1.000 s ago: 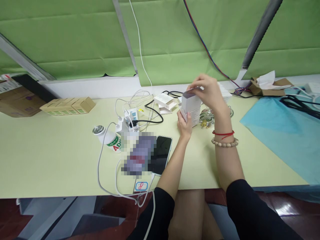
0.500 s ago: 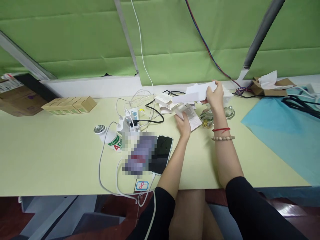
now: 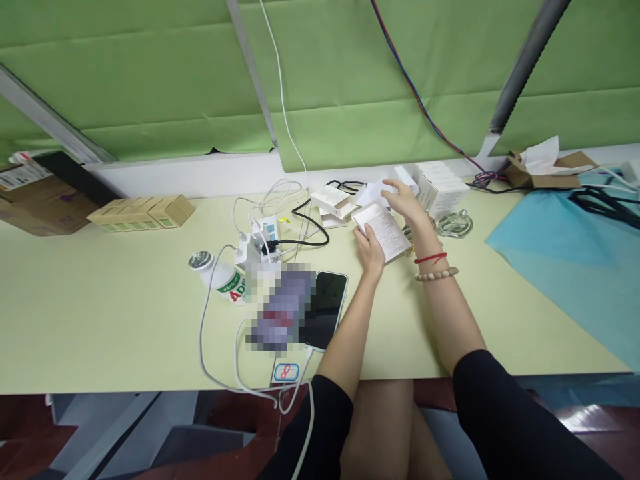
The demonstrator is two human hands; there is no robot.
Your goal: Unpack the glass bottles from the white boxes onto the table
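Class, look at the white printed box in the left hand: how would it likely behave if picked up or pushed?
The white printed box is probably light for its size, as only the left hand grips it. Its straight edges suggest fairly stiff card, though squeezing might dent it. Its flat faces would likely slide rather than roll.
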